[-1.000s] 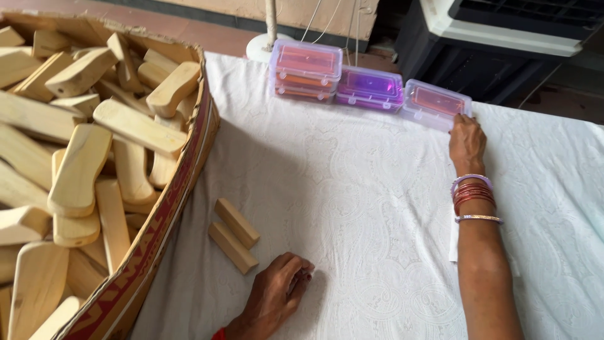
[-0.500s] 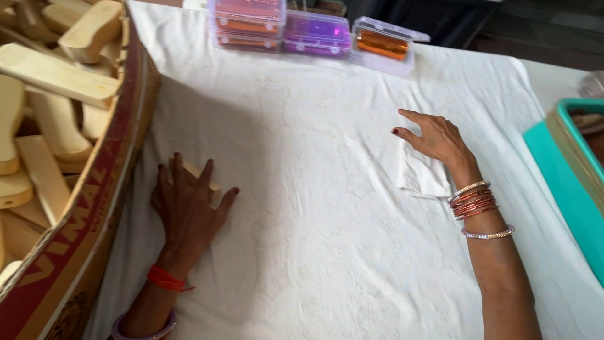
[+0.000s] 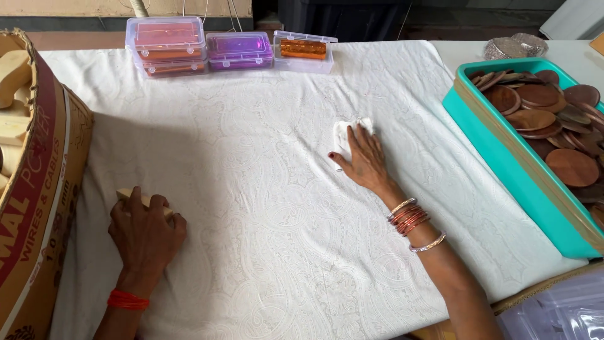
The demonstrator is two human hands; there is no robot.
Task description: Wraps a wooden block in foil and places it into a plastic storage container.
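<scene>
My left hand (image 3: pixel 146 233) lies curled over small pale wooden blocks (image 3: pixel 126 194) on the white patterned tablecloth (image 3: pixel 264 189), close to the cardboard box on the left. Only one end of the blocks shows past my fingers. My right hand (image 3: pixel 363 160) rests flat on the cloth in the middle of the table, fingers spread, with its fingertips on a folded white cloth pad (image 3: pixel 345 132). Bangles sit on that wrist, and a red thread on the left wrist.
A large cardboard box (image 3: pixel 44 208) of pale wooden pieces stands at the left edge. Three clear plastic boxes (image 3: pixel 234 50) line the far edge. A teal tray (image 3: pixel 503 157) of round dark wooden discs sits at the right.
The view has swung right, bringing the teal tray into sight. My left hand has closed down over the wooden blocks. My right hand has settled on the white cloth pad.
</scene>
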